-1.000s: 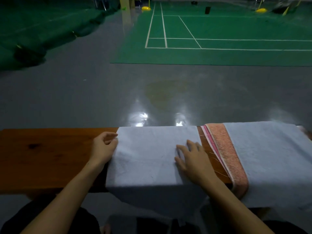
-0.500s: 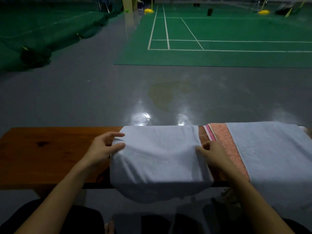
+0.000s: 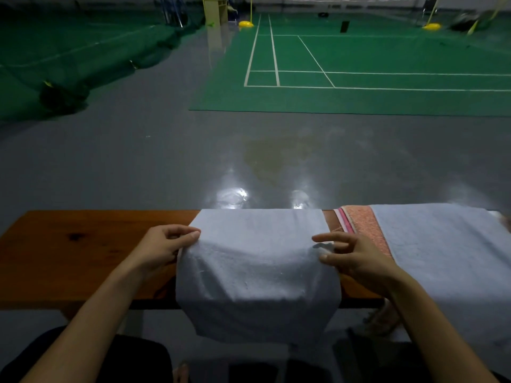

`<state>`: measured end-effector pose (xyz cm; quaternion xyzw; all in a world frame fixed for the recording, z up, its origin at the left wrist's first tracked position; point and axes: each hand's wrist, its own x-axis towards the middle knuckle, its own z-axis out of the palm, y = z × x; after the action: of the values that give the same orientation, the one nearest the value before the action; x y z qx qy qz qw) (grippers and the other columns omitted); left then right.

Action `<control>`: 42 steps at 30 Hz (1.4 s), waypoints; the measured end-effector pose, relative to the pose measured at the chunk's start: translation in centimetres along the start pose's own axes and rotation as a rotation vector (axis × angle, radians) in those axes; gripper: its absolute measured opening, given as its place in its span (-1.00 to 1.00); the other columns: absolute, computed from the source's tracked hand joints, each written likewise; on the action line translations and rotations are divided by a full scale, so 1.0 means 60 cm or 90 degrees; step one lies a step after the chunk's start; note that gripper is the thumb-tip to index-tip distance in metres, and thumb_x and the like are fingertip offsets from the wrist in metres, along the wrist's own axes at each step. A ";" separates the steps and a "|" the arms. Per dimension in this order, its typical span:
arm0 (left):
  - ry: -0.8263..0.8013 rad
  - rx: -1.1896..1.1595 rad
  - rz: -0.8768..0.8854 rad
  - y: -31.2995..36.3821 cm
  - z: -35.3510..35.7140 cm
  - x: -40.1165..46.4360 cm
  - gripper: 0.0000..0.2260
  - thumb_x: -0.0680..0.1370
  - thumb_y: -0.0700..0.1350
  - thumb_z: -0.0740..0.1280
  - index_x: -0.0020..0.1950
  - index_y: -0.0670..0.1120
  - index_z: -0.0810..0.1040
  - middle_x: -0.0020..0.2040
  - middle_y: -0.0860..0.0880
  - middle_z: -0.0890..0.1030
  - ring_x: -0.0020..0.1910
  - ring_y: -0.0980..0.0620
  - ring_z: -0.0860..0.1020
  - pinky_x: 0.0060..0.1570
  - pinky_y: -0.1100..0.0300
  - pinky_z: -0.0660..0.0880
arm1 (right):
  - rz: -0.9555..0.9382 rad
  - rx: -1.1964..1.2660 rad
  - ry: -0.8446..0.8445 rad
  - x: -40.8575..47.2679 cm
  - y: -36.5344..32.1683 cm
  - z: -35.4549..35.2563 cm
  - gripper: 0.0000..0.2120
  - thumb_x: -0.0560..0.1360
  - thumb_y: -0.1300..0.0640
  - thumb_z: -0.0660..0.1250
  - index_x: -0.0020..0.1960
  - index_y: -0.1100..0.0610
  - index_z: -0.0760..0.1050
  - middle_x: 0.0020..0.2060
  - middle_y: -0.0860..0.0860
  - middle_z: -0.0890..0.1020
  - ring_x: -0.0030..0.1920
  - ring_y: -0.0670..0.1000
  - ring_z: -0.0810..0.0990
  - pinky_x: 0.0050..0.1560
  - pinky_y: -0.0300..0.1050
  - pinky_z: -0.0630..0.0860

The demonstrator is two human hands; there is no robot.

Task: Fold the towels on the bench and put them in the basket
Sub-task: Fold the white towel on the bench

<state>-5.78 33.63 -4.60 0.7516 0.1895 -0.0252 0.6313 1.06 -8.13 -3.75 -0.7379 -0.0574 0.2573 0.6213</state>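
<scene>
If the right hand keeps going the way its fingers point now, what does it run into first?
The right hand points leftward across the light blue towel it pinches at the right edge. Going straight on, it would likely meet that towel's raised fold first, then the left hand; depth is unclear.

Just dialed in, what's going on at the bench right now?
A person is folding a light blue towel laid across the wooden bench, its near end hanging over the front edge. The left hand pinches the towel's left edge and the right hand pinches its right edge. Further right lie a pink-orange towel and a second light blue towel, neither folded small yet. No basket is in view.
</scene>
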 end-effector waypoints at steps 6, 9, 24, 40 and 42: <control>-0.060 0.013 0.067 0.013 -0.007 -0.017 -0.65 0.40 -0.21 0.62 0.17 -0.03 0.74 0.16 0.03 0.71 0.11 0.09 0.70 0.00 0.22 0.66 | -0.060 -0.112 0.058 -0.001 0.002 -0.003 -0.69 0.47 0.16 0.58 0.16 -0.12 0.73 0.19 -0.04 0.70 0.15 -0.01 0.70 0.03 -0.12 0.69; -0.019 0.070 0.134 0.013 -0.015 -0.018 -0.68 0.38 -0.16 0.64 0.11 0.01 0.76 0.14 0.07 0.73 0.15 0.06 0.68 0.06 0.19 0.66 | -0.097 -0.207 0.130 0.003 0.005 -0.010 -0.72 0.44 0.08 0.59 0.13 -0.13 0.73 0.16 -0.08 0.69 0.11 -0.05 0.67 -0.05 -0.23 0.68; 0.268 0.238 0.369 0.046 -0.019 0.001 -0.89 0.49 -0.18 0.58 -0.03 -0.02 0.74 -0.08 -0.01 0.70 -0.07 0.03 0.66 -0.04 0.05 0.61 | -0.403 -0.498 0.409 0.021 -0.039 0.008 -0.85 0.50 0.16 0.55 0.05 0.15 0.69 -0.15 -0.05 0.64 -0.18 -0.07 0.55 -0.13 -0.23 0.52; 0.180 -0.014 0.323 0.124 0.001 -0.045 -0.71 0.53 -0.02 0.51 -0.02 -0.24 0.59 -0.19 -0.11 0.64 -0.24 0.09 0.57 -0.31 0.22 0.53 | -0.310 -0.214 0.386 -0.016 -0.102 0.034 -0.79 0.69 -0.01 0.29 0.12 0.14 0.44 -0.12 -0.01 0.58 -0.17 -0.17 0.57 -0.19 -0.18 0.49; 0.165 -0.045 0.320 0.135 -0.007 -0.067 -0.73 0.53 -0.05 0.53 -0.03 -0.25 0.58 -0.21 -0.11 0.65 -0.25 0.04 0.59 -0.32 0.19 0.55 | -0.307 -0.205 0.378 -0.036 -0.112 0.035 -0.78 0.67 -0.04 0.30 0.10 0.13 0.47 -0.10 -0.01 0.59 -0.15 -0.19 0.58 -0.19 -0.22 0.48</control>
<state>-7.02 31.94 4.18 0.7496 0.0769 0.2347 0.6140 -0.16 -5.64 3.04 -0.8331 -0.0867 -0.1319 0.5301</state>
